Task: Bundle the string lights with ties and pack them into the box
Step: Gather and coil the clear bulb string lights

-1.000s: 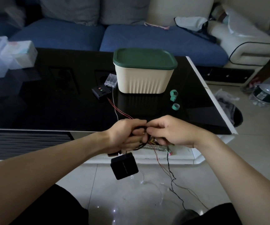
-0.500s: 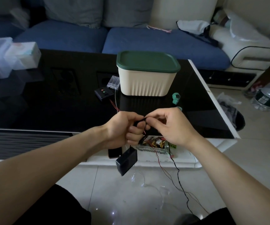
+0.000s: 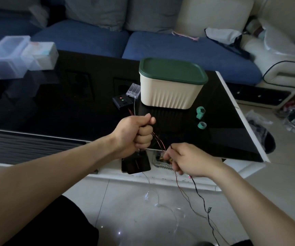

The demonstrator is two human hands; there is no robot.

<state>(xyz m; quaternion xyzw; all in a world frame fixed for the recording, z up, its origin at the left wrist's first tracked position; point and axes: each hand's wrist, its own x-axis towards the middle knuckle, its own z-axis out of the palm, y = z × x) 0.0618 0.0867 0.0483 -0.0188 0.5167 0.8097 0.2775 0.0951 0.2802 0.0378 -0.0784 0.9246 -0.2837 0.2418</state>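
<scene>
Hands have parted, left hand and right hand gripping wires; box beyond.

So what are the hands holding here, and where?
Left hand fists the gathered wire loops; right hand pinches the trailing wire further along.

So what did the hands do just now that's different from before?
The hands came apart. A second ago they met over the wires; now the left hand sits higher, fist gripping the wire bundle, while the right hand has slid down and right, pinching the wires lower along their length. The box, its green lid on, and the green tie rolls stayed put.
</scene>
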